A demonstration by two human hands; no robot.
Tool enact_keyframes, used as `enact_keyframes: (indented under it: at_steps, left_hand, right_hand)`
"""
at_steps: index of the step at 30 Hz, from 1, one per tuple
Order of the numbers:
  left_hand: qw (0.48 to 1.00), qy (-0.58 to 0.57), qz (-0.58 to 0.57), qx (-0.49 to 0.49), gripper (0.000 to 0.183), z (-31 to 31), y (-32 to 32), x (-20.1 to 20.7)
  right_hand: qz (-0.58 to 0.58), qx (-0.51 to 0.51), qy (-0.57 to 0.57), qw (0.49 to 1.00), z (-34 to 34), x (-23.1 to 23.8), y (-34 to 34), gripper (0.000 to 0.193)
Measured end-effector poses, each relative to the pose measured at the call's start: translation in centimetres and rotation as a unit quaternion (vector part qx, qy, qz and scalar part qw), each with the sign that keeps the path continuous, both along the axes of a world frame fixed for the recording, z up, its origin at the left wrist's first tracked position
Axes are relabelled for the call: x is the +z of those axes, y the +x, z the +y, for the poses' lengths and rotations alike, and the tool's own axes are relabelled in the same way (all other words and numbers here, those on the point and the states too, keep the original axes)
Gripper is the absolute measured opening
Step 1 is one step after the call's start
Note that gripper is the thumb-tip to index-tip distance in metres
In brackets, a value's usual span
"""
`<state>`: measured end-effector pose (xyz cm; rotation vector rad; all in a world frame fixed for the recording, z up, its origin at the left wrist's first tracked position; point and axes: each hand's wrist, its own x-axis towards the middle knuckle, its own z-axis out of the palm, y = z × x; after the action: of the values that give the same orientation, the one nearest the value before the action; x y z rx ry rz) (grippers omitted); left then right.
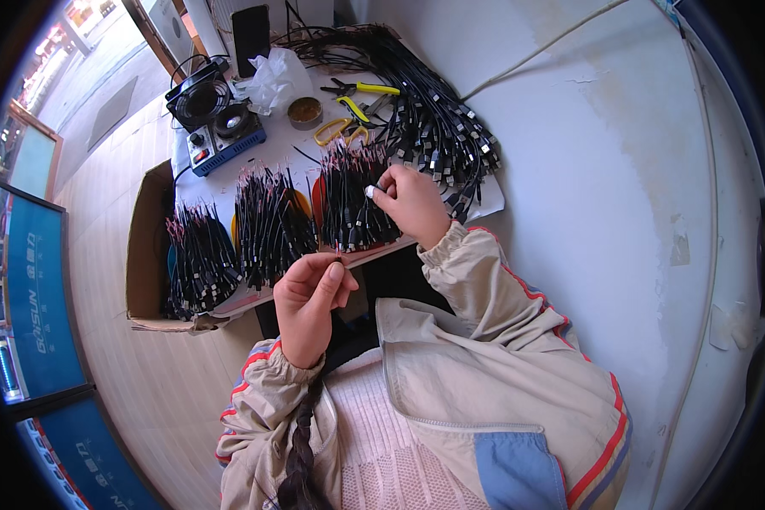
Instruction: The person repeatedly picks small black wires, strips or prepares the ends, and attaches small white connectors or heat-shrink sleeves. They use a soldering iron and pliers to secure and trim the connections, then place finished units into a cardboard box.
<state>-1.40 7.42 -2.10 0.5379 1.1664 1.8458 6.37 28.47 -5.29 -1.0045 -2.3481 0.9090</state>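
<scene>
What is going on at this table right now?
A person sits at a white table covered with bundles of short black cables. The left hand pinches one thin cable end near the table's front edge, while the right hand touches the rightmost cable bundle. Yellow-handled pliers, a small fan and a cardboard box are nearby.

Bright even daylight, soft shadows, sharp centre, heavy fisheye bending (black vignette at rim)
</scene>
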Motion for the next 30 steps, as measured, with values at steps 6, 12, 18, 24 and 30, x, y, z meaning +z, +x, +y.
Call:
enact_keyframes:
  at_steps: [6, 12, 18, 24, 30]
  left_hand:
    - [1.000, -0.002, -0.021, 0.018, 0.014, -0.2, -0.3, -0.1]
    - [0.995, 0.050, -0.045, 0.068, 0.018, 0.3, -0.5, 1.3]
    - [0.988, 0.132, -0.048, 0.066, 0.016, 0.6, -0.5, 2.5]
    - [0.986, 0.138, -0.076, 0.049, 0.016, 0.0, 0.5, 2.4]
    - [0.990, 0.121, -0.030, 0.071, 0.017, 0.0, 1.3, 2.4]
  right_hand:
    - [0.055, -0.023, -0.081, 0.995, -0.6, 0.1, -0.6, 0.018]
    - [0.252, 0.082, -0.048, 0.963, -3.8, 5.1, 0.0, 0.012]
    - [0.246, 0.258, -0.343, 0.869, -8.1, 7.9, 2.4, 0.013]
    - [0.231, 0.256, -0.383, 0.857, -8.8, 7.1, 3.2, 0.014]
    - [0.137, 0.245, -0.276, 0.919, -8.8, 7.8, 3.9, 0.014]
